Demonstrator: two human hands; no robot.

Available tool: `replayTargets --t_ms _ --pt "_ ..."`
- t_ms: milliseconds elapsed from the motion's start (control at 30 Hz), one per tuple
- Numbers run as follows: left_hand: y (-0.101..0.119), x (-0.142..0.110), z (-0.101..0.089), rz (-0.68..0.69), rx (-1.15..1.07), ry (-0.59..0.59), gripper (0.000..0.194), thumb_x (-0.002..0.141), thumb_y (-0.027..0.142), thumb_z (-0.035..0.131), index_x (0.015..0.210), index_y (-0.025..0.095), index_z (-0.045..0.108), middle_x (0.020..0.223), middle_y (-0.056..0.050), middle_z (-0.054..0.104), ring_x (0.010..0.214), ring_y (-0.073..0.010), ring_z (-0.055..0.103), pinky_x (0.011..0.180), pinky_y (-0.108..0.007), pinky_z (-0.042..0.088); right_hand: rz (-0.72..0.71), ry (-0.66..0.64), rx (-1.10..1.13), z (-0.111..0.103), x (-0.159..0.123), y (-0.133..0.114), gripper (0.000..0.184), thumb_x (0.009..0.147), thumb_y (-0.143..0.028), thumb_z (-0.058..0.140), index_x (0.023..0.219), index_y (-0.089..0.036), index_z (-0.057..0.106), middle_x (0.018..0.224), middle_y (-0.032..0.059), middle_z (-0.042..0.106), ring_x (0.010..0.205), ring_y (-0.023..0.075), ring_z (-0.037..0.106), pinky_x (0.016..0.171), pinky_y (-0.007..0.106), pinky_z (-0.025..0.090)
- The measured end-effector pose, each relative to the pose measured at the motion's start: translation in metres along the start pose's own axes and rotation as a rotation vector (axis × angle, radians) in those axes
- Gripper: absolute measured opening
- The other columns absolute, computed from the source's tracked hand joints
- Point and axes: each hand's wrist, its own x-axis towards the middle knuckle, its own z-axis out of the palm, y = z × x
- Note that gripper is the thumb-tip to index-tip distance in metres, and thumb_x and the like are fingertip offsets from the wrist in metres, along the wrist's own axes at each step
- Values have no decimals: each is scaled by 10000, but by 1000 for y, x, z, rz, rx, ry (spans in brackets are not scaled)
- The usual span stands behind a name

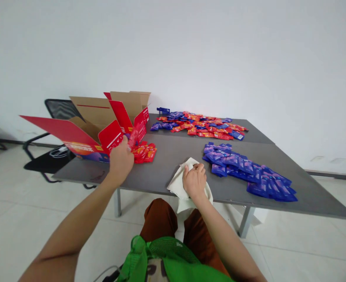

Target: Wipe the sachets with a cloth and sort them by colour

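My left hand [121, 157] is closed on a red packet [134, 136], held up beside the front open carton [86, 135]. Just under it, a small pile of red and orange packets [145, 152] lies on the grey table [167, 150]. At the table's front edge, my right hand [194, 180] grips a crumpled cream cloth [177, 184], part of which hangs over the edge. To the right of that hand, blue and purple packets [234, 161] lie overlapped in a long row.
Behind the front carton stands a second open red carton [139, 117]. A mixed heap of red, orange and blue packets [202, 125] spreads along the back of the table. A black chair [48, 160] with a white cable [58, 152] on its seat stands at the left.
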Motion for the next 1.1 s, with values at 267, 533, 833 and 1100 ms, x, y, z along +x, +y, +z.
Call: replayTargets --t_ms 267,533,833,1100 --pt "-33 41 45 265 484 134 521 895 83 196 1372 -20 379 1362 -269 434 1265 -320 411 1038 -468 296 -6 25 -13 -1 -1 0 626 964 -467 176 1151 -11 561 1107 224 463 979 295 489 787 386 396" --pt "-56 23 75 198 621 4 545 870 178 294 1347 -75 370 1330 -361 399 1204 -398 436 874 -517 396 1 52 -24 -3 -2 0 600 966 -453 172 1117 -41 582 1060 192 479 927 275 501 764 382 398" --pt "18 43 49 215 567 -245 380 806 301 412 927 95 707 919 -214 681 876 -345 640 742 -426 484 -14 25 -8 -6 -2 1 548 967 -435 209 1103 -67 592 1020 173 503 885 261 525 752 369 402" --pt "112 96 144 229 -244 -699 198 736 296 578 800 174 720 942 -110 718 904 -238 654 752 -283 489 -75 -9 183 -11 -8 8 386 928 -418 368 1053 -146 611 969 131 531 856 242 547 784 370 426"
